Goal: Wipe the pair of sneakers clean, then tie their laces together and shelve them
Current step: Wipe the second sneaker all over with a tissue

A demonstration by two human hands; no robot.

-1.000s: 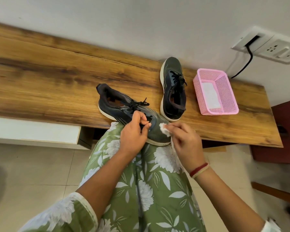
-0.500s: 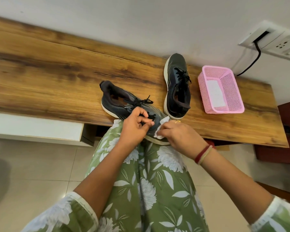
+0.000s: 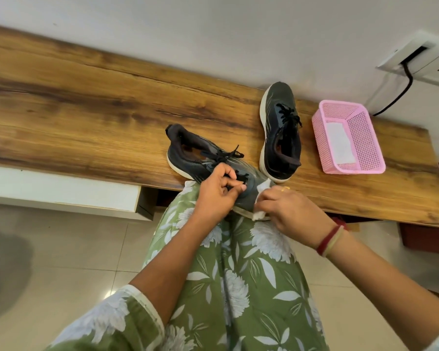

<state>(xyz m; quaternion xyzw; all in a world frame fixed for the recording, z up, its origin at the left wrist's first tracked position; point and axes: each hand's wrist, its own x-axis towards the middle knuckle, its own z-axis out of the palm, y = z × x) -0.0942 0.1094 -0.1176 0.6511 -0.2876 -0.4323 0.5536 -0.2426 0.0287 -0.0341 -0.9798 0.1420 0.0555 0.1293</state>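
While the long wood-grain shelf top (image 3: 91, 102) runs bare over its left half, the nearer dark navy mesh sneaker with a white sole (image 3: 188, 158) lies at its front edge, heel back and to the left, toe hanging off the edge over the person's green floral-print garment (image 3: 238, 274). Coming up from the lower left, the left forearm rises bare from a green floral sleeve, and the left hand (image 3: 217, 192) rests on top of this sneaker's forefoot with its fingers curled narrow, thumb and fingertips pinched on the black laces (image 3: 226, 157). Just to its right, the right hand (image 3: 289, 209) reaches in from the lower right with the wrist bent, knuckles up; its fingers are closed on a crumpled white wipe (image 3: 262, 186) pressed against the toe and sole edge of the same sneaker. Red and pale bangles (image 3: 331, 240) circle that wrist. Behind the right hand the second dark navy sneaker (image 3: 280, 133) stands flat on the shelf top, toe toward the back edge at the wall, heel near the front edge, close beside the first sneaker's toe. Further right, near the right end of the shelf top, sits a pink perforated plastic basket (image 3: 360, 138) with a white sheet (image 3: 340, 143) lying on its bottom. Above it, a white wall socket plate (image 3: 426, 59) carries a black cable.
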